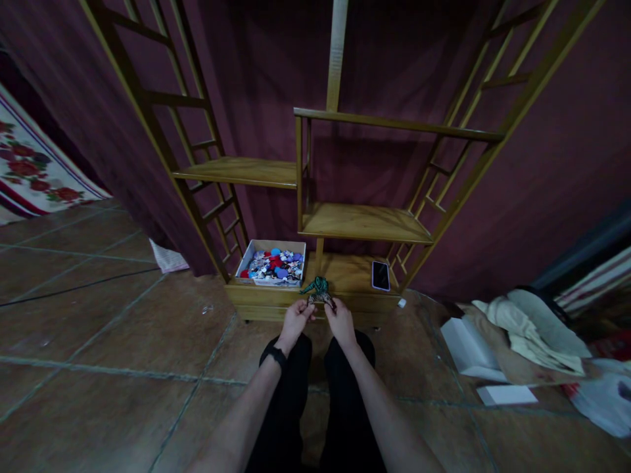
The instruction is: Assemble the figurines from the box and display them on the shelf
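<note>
At ten o'clock from the hands, a patterned cloth (29,171) with red flowers is cut off by the picture edge, so I cannot tell what it belongs to. Closer, at eleven o'clock, an open box (246,258) stands on the lowest board (350,272) of the wooden shelf unit (362,222). It is full of small colourful pieces (274,265), and they are too small to name one by one. I think the box stands there so that it is within easy reach from the tiled floor (98,341). The left hand (296,320), with a dark wristband (275,357), is closed at the fingertips and pinches one end of a small brown thing (323,300). This thing is held in the air just in front of the edge of the board, at twelve o'clock from the knees. A green cord (318,285) rises from it, but the light is weak and the shape is hard to read. The right hand (341,320) pinches the other end in the same way, probably so that the thing is steady from both sides. At one o'clock a phone (380,275) lies flat on the board, apart from the hands. At three o'clock white boxes (466,348) and a pale cloth (522,328) lie on the floor, partly hiding each other.
</note>
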A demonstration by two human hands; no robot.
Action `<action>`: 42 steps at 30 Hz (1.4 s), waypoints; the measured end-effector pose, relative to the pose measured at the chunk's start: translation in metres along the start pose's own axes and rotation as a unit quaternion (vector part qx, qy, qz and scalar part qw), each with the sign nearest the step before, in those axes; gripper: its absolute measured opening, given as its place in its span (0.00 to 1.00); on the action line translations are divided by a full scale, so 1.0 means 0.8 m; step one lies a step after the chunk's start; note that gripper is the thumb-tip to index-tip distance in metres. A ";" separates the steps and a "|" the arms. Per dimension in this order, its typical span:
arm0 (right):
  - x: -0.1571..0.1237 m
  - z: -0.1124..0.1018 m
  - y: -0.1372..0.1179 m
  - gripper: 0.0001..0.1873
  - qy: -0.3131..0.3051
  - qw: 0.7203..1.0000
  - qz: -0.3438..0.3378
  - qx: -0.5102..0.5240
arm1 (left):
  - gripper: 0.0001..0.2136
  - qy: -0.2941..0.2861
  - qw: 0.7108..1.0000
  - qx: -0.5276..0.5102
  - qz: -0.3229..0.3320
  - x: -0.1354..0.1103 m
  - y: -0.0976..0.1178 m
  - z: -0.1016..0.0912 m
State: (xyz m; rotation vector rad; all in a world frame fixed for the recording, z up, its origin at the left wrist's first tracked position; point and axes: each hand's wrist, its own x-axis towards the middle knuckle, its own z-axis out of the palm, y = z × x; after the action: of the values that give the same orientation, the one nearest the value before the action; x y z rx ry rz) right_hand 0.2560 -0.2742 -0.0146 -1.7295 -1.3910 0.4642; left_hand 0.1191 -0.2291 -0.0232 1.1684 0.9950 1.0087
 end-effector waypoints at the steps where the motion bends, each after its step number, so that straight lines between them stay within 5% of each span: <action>1: 0.001 0.001 0.003 0.13 0.000 1.000 -0.001 0.008 | 0.16 -0.004 1.000 0.001 0.002 -0.001 0.002 0.001; 8: 0.010 0.007 0.018 0.16 -0.025 0.991 0.034 0.129 | 0.20 -0.026 0.999 -0.017 0.007 -0.007 0.016 0.002; 15: 0.013 0.015 0.023 0.23 -0.045 0.952 0.106 0.283 | 0.22 0.050 0.992 -0.116 -0.019 -0.004 0.013 -0.004; 29: 0.011 0.014 0.018 0.13 -0.028 0.994 0.015 0.107 | 0.20 -0.003 0.988 -0.148 -0.035 -0.003 0.011 -0.010; 42: 0.016 0.019 0.026 0.17 -0.042 0.972 0.069 0.219 | 0.18 -0.015 0.990 -0.142 -0.024 -0.006 0.015 -0.007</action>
State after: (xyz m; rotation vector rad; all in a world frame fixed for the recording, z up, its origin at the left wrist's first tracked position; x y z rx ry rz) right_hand 0.2619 -0.2572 -0.0372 -1.4582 -1.1226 0.8621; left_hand 0.1111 -0.2311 -0.0118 0.9178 0.8218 1.0534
